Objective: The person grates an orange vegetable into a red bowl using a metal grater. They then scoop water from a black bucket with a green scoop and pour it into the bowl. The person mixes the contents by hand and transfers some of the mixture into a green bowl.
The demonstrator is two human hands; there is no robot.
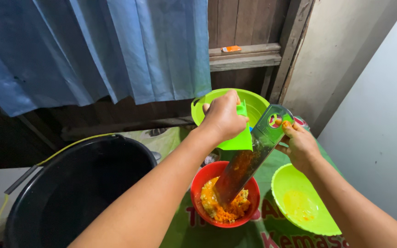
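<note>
My right hand (301, 146) grips the top end of a long green grater board (252, 156), which slants down into a red bowl (198, 183). The bowl holds orange grated pulp (224, 209). My left hand (222, 117) presses a green plastic holder (238, 138) against the upper face of the grater. The grater's lower face is smeared with orange pulp.
A large black bucket (76, 188) with a yellow handle stands at the left. A light green bowl (299, 202) sits at the right, another green bowl (253, 103) behind the hands. A blue curtain (97, 50) hangs at the back; a white wall stands at the right.
</note>
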